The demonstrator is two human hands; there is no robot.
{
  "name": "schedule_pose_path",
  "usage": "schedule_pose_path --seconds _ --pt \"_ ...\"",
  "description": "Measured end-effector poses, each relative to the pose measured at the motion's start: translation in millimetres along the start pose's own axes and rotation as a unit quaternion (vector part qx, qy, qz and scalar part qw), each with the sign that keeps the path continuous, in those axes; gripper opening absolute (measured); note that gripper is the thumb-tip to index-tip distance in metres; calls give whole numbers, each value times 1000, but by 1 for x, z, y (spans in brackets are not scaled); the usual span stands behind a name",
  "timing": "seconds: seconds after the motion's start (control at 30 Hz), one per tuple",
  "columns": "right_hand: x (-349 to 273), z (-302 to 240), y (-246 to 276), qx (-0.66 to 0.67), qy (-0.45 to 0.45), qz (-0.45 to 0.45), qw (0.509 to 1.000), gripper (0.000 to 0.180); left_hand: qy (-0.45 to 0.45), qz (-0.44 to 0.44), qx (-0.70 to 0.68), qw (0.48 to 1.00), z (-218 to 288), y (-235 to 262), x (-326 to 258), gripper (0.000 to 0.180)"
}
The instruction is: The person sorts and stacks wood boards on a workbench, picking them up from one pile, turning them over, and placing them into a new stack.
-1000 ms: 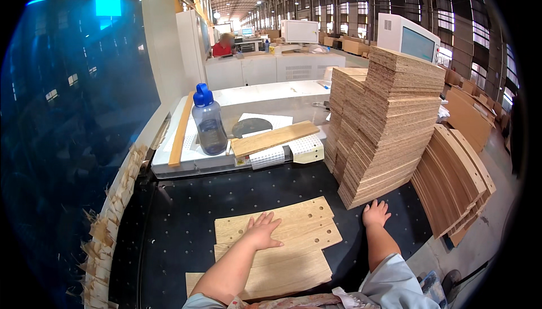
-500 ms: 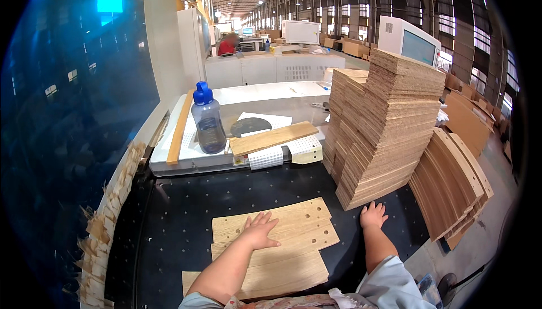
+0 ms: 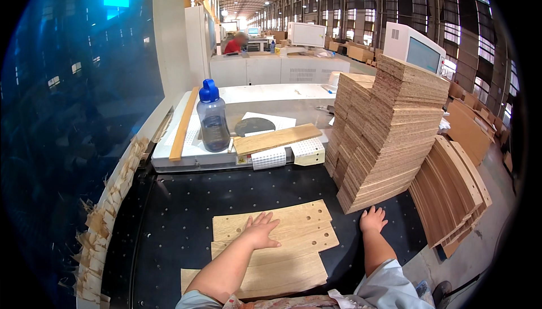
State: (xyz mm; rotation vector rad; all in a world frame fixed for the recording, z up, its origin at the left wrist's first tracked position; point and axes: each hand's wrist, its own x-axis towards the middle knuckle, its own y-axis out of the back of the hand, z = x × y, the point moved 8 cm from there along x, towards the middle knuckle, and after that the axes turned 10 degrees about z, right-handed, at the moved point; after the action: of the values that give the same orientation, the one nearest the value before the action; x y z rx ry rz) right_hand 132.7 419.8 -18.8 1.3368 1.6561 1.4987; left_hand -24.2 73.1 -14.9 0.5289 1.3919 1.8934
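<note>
My left hand (image 3: pixel 261 232) lies flat with its fingers spread on a light wooden board with drilled holes (image 3: pixel 293 218). Another drilled board (image 3: pixel 307 241) and a wider wooden board (image 3: pixel 291 275) lie against it, nearer to me. My right hand (image 3: pixel 372 219) rests open on the black table (image 3: pixel 186 207), fingers apart and holding nothing. Just beyond its fingertips rises a tall stack of particle-board pieces (image 3: pixel 389 139). To the right of that hand stands a row of drilled wooden panels (image 3: pixel 451 190), set on edge.
Behind the black table, a white machine ledge (image 3: pixel 175 162) carries a blue-capped bottle (image 3: pixel 213 120), a loose wooden strip (image 3: pixel 279 138) and a long narrow strip (image 3: pixel 184 125). A dark blue machine window (image 3: pixel 84 72), edged with a frayed strip (image 3: pixel 110 213), borders the left. Farther back, a person in red (image 3: pixel 232 45) is visible.
The view has shifted slightly, so the surroundings sit a little lower and to the right. Both hands and the boards keep their places.
</note>
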Motion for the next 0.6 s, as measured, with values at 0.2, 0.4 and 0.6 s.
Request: schedule_pose_path --seconds 0.2,0.4,0.6 --pt "-1 -2 1 -5 0 -7 1000 49 0 11 -7 1000 -3 -3 1 85" --pt "-1 -2 2 1 2 -1 1000 49 2 5 -1 1000 -2 -1 0 86" --pt "-1 0 1 11 2 10 1000 48 1 7 3 1000 -2 -2 1 86"
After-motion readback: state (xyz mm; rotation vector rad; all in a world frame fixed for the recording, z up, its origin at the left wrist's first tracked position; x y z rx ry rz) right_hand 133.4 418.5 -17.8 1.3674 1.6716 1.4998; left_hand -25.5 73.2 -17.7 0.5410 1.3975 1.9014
